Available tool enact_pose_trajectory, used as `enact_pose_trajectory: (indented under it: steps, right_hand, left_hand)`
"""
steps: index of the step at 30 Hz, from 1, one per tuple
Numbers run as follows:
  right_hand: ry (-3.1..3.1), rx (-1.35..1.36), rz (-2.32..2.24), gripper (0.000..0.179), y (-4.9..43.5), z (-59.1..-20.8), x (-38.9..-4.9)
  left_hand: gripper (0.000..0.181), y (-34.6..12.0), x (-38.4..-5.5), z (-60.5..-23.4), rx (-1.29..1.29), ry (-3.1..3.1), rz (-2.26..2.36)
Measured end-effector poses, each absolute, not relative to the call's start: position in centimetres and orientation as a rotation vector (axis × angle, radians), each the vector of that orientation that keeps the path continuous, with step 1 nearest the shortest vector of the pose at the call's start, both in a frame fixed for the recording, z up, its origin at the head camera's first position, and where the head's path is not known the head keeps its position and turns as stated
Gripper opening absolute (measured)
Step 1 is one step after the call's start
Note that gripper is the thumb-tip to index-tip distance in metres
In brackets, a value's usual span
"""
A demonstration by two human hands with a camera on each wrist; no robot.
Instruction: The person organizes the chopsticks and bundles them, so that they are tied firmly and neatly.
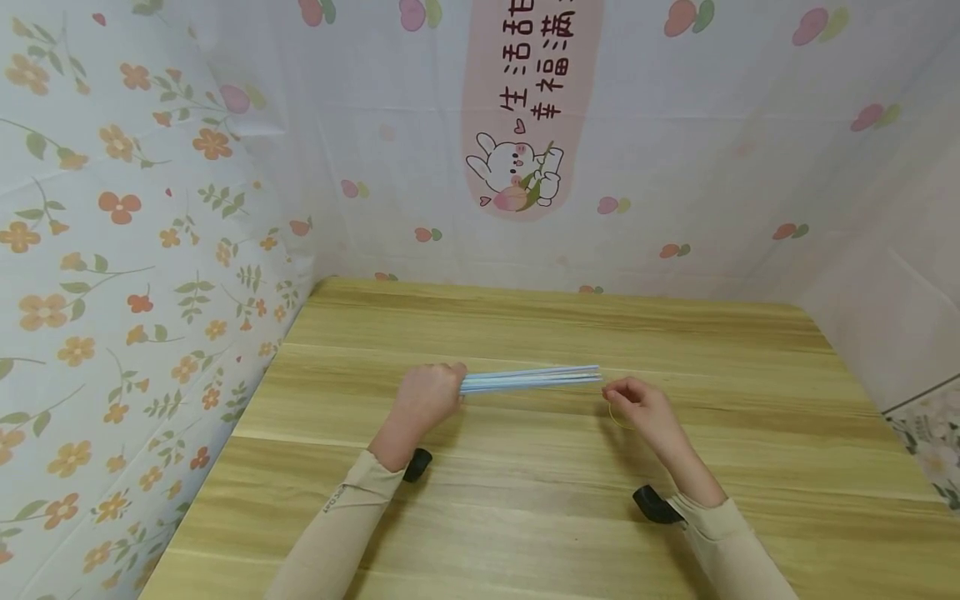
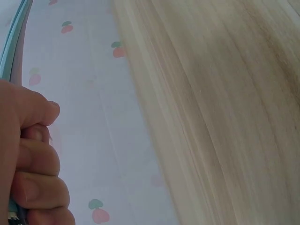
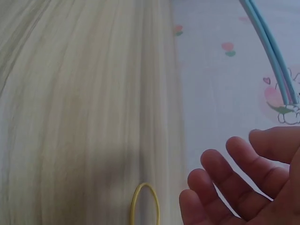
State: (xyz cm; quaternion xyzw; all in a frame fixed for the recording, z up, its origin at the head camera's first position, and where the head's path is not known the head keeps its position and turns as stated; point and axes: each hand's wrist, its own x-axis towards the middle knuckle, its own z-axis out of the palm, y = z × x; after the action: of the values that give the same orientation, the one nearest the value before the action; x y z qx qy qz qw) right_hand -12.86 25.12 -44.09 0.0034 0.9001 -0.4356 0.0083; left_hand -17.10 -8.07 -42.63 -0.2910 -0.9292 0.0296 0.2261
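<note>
My left hand (image 1: 431, 392) grips a bundle of thin pale blue and pinkish straws (image 1: 525, 380) at one end. They point right, held above the table. The curled left fingers (image 2: 40, 190) show in the left wrist view. My right hand (image 1: 645, 408) hovers just off the straws' free ends. Its loosely bent, spread fingers (image 3: 222, 176) have nothing visible between them in the right wrist view. A thin yellow rubber band (image 3: 146, 187) loops beside that hand. Where it meets the hand is not shown.
The wood-grain table (image 1: 510, 525) reaches back to a white printed cloth (image 1: 360, 233). A flowered cloth (image 1: 157, 333) hangs along the left. Black wrist mounts (image 1: 654, 506) sit at both cuffs.
</note>
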Motion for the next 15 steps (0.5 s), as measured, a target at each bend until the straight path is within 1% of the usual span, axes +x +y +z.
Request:
enact_pose_trajectory:
  steps: [7, 15]
  right_hand:
    - [2.983, -0.071, -1.11, 0.016, 25.7, -44.8, -12.3]
    - [3.151, -0.261, -0.794, 0.008, 25.9, -45.9, -11.8]
  left_hand:
    - [0.024, -8.3, -17.2, -42.7, -0.793, -2.552, 0.081]
    - [0.025, -8.5, -17.3, -42.6, -0.788, -2.553, 0.079]
